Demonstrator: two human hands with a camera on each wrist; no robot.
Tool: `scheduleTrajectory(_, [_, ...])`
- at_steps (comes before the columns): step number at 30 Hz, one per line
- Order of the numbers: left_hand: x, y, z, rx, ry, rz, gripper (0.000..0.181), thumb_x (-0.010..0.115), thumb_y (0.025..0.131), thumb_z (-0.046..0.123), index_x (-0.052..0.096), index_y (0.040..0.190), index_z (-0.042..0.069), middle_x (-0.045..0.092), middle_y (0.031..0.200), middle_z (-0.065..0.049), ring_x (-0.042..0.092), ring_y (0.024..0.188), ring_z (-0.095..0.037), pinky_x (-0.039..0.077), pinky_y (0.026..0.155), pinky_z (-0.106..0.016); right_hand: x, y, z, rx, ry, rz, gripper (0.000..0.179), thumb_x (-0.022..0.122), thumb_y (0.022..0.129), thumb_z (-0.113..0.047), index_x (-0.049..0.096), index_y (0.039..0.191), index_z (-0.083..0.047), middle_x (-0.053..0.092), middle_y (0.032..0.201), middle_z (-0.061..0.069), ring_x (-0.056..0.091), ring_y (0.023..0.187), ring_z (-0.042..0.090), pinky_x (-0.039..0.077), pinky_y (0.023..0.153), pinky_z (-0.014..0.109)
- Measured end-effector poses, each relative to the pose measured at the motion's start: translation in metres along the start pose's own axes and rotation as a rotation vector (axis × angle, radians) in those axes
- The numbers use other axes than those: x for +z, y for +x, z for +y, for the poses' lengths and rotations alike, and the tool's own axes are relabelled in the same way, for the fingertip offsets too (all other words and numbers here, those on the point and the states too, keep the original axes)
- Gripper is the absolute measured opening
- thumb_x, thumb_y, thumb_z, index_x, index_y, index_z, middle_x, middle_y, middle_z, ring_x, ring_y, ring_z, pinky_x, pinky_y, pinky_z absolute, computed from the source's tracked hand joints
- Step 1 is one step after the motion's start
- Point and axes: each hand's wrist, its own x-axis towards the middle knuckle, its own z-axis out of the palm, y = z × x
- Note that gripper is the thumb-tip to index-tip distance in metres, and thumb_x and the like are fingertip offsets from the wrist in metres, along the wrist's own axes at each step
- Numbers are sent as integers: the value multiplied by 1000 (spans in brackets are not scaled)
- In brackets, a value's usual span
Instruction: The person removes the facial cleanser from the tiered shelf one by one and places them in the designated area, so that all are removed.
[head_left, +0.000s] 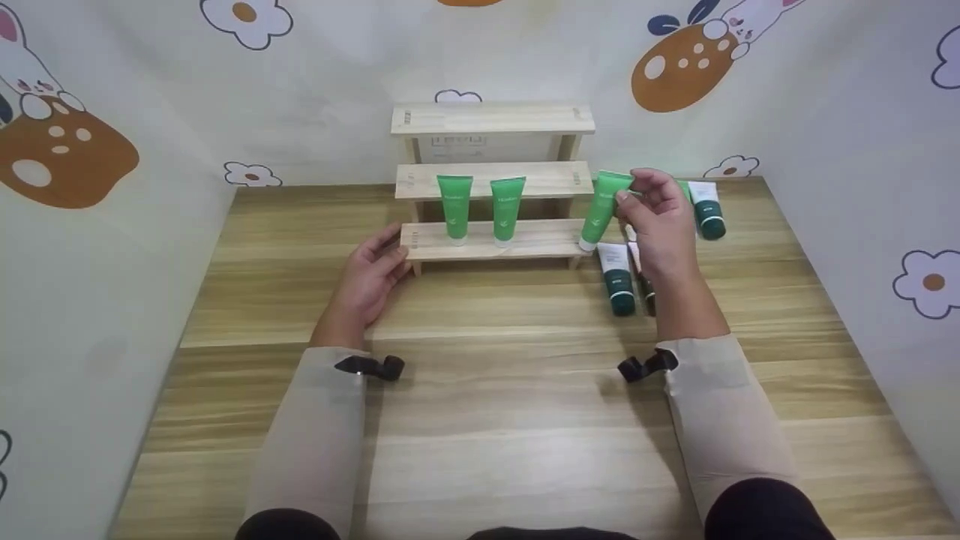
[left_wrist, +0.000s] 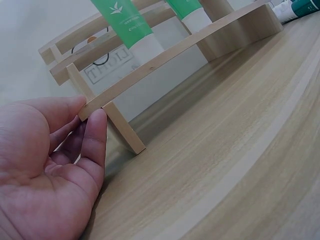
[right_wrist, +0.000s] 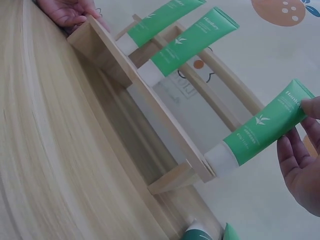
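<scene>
A three-tier wooden shelf [head_left: 551, 238] stands at the back of the table. Two green tubes with white caps, a left one [head_left: 455, 206] and a middle one [head_left: 508, 210], stand cap-down on its lowest step. My right hand [head_left: 664, 225] pinches a third green tube [right_wrist: 267, 127] near its flat top end. That tube tilts, its cap at the right end of the lowest step. My left hand [left_wrist: 55, 160] grips the left end of the same step, thumb on top and fingers beneath, as the left wrist view shows.
White-and-dark-green tubes lie on the table [head_left: 480, 435] right of the shelf, one near tube [head_left: 617, 281] and one farther back [head_left: 707, 210]. Something dark beside the near one is partly hidden by my right hand. Patterned cloth walls [head_left: 315, 97] enclose the table's back and sides.
</scene>
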Motion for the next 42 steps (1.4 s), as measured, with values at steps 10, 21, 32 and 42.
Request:
scheduleTrajectory(10, [0,0,0,5,-9,9,59,62,106,4,45,162,12,42,169,-5,61,123,-14,59,96,-20,-14,2,-2,-13,17,-5,31,76,98,-3,69,128,-11,68,117,6,69,111,23,65,93,28])
scheduleTrajectory(21, [0,0,1,15,5,-3,58,62,107,5,44,162,11,42,169,-5,60,126,-14,59,98,-21,-34,2,-1,-84,62,10,30,73,98,2,70,126,-9,65,110,6,64,98,20,61,78,25])
scheduleTrajectory(32, [1,0,1,28,-5,-12,58,62,107,4,45,162,10,41,167,-6,59,123,-13,58,95,-20,-64,4,6,-113,96,37,33,72,98,3,67,131,-1,67,110,6,63,94,18,61,74,20])
scheduleTrajectory(42, [1,0,0,11,-13,12,58,64,106,5,46,161,11,42,168,-6,61,122,-14,59,95,-20,-94,7,13,-36,182,145,32,70,99,5,70,129,-5,67,111,5,62,96,17,60,74,22])
